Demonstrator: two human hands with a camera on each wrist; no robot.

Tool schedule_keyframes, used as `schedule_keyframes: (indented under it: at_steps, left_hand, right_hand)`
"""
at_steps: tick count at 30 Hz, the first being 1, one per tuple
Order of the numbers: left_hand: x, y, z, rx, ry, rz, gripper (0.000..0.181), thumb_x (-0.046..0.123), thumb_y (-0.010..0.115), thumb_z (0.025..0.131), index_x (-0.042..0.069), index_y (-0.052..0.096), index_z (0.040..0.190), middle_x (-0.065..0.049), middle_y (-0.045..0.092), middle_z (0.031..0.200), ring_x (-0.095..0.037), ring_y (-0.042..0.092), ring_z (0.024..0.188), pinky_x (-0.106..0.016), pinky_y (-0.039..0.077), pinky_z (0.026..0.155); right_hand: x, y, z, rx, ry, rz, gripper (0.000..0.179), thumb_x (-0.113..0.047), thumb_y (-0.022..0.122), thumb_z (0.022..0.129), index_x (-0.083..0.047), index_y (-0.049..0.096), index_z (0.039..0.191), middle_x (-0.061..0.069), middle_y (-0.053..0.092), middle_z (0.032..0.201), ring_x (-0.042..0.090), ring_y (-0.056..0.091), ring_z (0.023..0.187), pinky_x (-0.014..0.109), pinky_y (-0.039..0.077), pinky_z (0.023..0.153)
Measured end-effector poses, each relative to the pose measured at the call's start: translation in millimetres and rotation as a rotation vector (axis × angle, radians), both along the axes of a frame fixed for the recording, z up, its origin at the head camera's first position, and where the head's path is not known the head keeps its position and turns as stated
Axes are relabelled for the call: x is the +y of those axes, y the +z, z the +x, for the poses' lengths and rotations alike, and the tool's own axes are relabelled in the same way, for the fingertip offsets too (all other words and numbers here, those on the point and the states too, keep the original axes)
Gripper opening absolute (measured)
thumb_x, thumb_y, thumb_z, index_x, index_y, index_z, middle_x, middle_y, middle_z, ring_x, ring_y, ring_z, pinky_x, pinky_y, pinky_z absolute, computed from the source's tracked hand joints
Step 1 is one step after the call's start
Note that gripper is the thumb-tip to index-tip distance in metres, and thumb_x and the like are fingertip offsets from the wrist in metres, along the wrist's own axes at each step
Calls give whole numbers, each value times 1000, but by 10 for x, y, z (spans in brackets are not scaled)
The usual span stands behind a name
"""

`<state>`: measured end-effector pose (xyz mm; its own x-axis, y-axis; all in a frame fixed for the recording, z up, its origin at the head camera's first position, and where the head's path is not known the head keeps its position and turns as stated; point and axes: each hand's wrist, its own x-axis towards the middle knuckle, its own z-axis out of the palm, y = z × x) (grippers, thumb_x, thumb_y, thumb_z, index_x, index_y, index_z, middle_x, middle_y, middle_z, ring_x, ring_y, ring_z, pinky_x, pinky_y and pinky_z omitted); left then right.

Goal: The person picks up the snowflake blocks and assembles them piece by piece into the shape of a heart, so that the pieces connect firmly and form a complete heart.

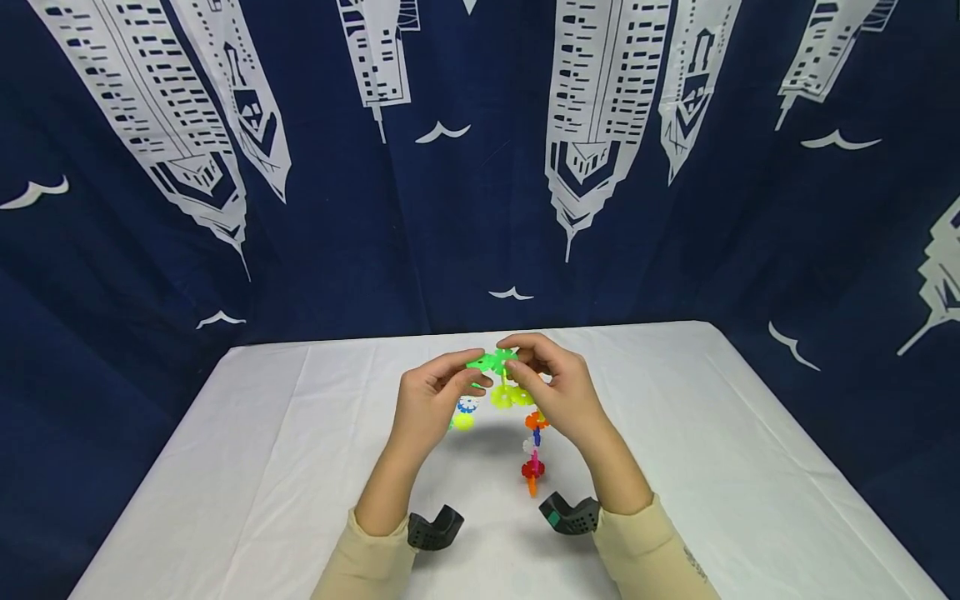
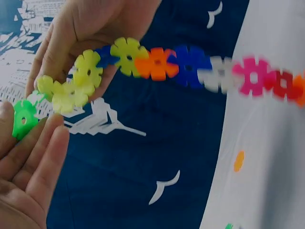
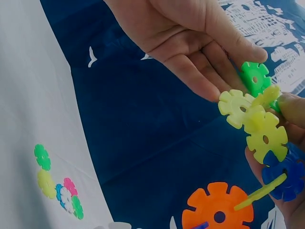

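Both hands are raised over the table, close together. A chain of slotted plastic snowflake discs hangs between and below them. Its links are green, yellow, blue, orange, white, pink and red. My left hand pinches a green snowflake disc at the chain's upper end between thumb and fingers. My right hand pinches the chain beside it, at a second green disc near the yellow discs. Past the right hand, the chain drops toward an orange disc. The fingers partly hide where the green discs meet.
Loose snowflake discs lie on the white-covered table, among them a yellow one, a green one and a pink one. An orange disc lies apart. A dark blue curtain stands behind the table.
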<state>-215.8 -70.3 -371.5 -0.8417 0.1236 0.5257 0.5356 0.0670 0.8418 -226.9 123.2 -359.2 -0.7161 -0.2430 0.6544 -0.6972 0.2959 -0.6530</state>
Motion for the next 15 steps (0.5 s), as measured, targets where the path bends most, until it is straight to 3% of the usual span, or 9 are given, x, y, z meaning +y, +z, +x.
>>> schedule_keyframes:
  at_steps: [4,8,11,15]
  left_hand:
    - [29,13,-3,-124,-20,119,32,12,73,90,6,69,122,-14,76,97,-16,76,84,-29,61,83]
    - [69,34,8,-244,-87,276,34,7,72,90,1,67,123,-3,75,97,-13,75,86,-33,60,89]
    - [100,45,22,-275,-115,370,32,5,71,90,-6,67,120,-1,77,101,-15,75,90,-36,59,91]
    - [148,57,50,-272,-89,445,31,7,74,89,-6,69,116,-5,77,108,-17,76,94,-36,59,92]
  right_hand:
    - [-9,3,11,14,10,2,21,-3,67,94,-8,67,114,4,64,76,12,57,65,20,54,65]
    - [-24,-9,12,5,44,-31,19,0,65,94,-5,66,113,6,64,77,14,57,65,20,54,64]
    - [-36,-20,8,-2,71,-55,19,2,64,94,-4,66,112,8,65,78,15,57,66,20,53,64]
    - [-45,-24,8,1,84,-75,19,3,64,94,-5,66,111,8,65,78,15,57,66,21,53,64]
